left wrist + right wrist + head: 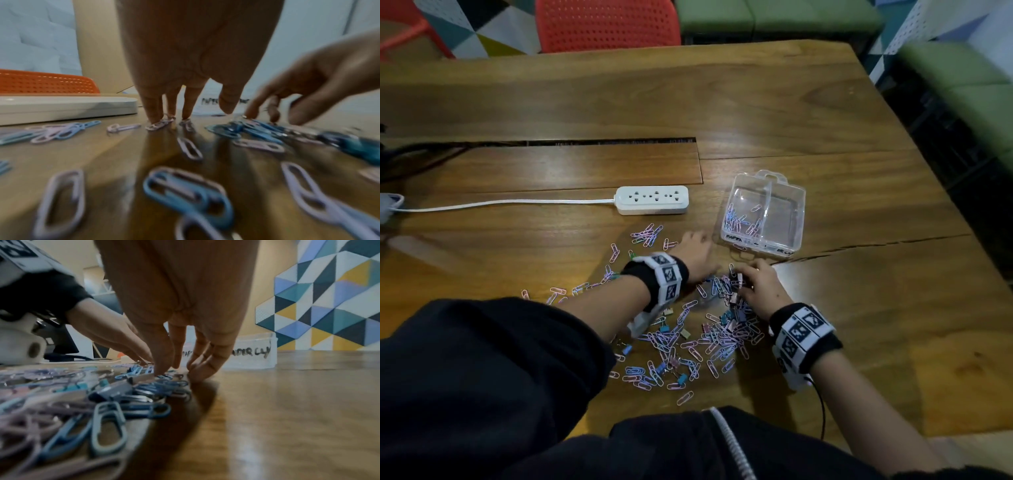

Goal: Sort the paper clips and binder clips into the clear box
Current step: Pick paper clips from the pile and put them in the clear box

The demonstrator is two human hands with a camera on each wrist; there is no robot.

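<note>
Pink, lilac and blue paper clips (719, 339) lie scattered on the wooden table (842, 308), with small binder clips (664, 329) mixed in. The clear box (763, 212) stands behind the pile; its left compartment holds several paper clips, its right one looks empty. My left hand (697, 248) reaches toward the box, its straight fingertips (153, 116) pressing pink paper clips (160, 125) against the table. My right hand (751, 277) hovers over the pile's far edge, fingers pointing down and touching blue clips (164, 382). A grey binder clip (115, 391) lies just behind them.
A white power strip (652, 199) with its cord running left lies behind the scattered clips. A slot (585, 142) cuts across the table's middle. A red chair (606, 24) and green seats (774, 17) stand beyond the far edge. The table's right edge is close to the box.
</note>
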